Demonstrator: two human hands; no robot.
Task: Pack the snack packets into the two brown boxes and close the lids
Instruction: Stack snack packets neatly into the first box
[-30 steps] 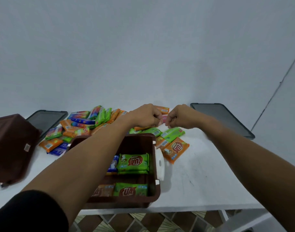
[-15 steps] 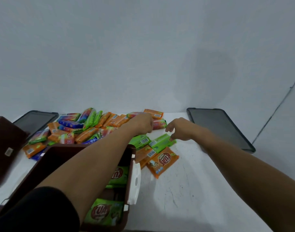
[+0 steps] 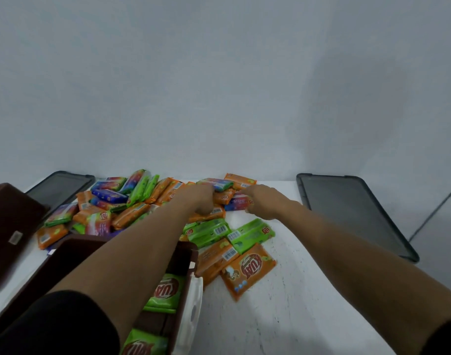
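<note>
Arms outstretched over the snack packets (image 3: 132, 213) heaped on the worktop (image 3: 283, 316).
My left hand (image 3: 200, 201) and right hand (image 3: 264, 204) curl knuckles-up on packets; grip I cannot tell. Brown box (image 3: 183, 257) lies open under my left forearm.

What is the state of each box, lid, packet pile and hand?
Near brown box: open, green packets inside.
Left brown box: unclear.
Left dark lid: off, flat.
Right dark lid: off, flat.
Packet pile: loose, unpacked.
Left hand: on pile, grip unclear.
Right hand: at pile, grip unclear.
</note>
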